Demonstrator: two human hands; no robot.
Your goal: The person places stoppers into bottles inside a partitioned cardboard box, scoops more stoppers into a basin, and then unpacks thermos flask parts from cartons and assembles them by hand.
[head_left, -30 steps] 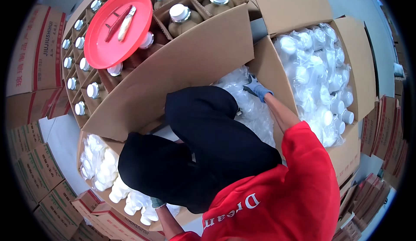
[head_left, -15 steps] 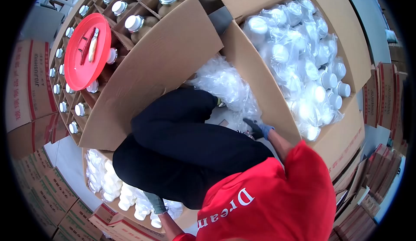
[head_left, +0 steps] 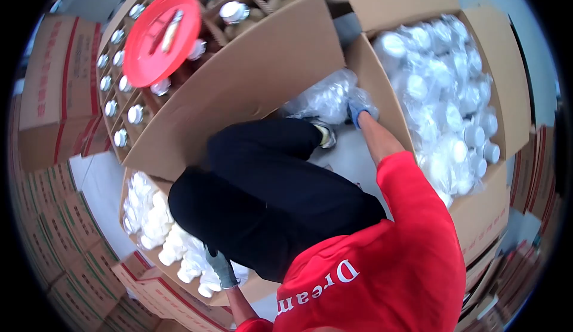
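Observation:
My right hand [head_left: 358, 110], in a blue glove, is at the clear plastic wrap [head_left: 325, 99] heaped between the boxes. Plastic covers its fingers, so I cannot see whether they grip it. Low on the left, my left hand [head_left: 222, 267] wears a grey-green glove, its visible fingers stretched out and apart. It rests beside my dark trouser leg [head_left: 239, 236], next to white-capped bottles in plastic [head_left: 179, 248], and nothing shows in it. A shoe [head_left: 326, 135] shows just below the wrap.
At upper left, a divided carton [head_left: 239, 81] holds capped bottles, with a red plate [head_left: 146, 63] on top bearing a knife [head_left: 171, 31] and a dark red tool. An open carton [head_left: 382, 93] of plastic-wrapped bottles [head_left: 444, 105] stands right. Stacked cartons [head_left: 51, 93] line both sides.
My right hand has moved up and left from the lower floor area, and the wrap now lies bunched higher up, baring more floor. My left hand shows more beside the leg. The view has shifted.

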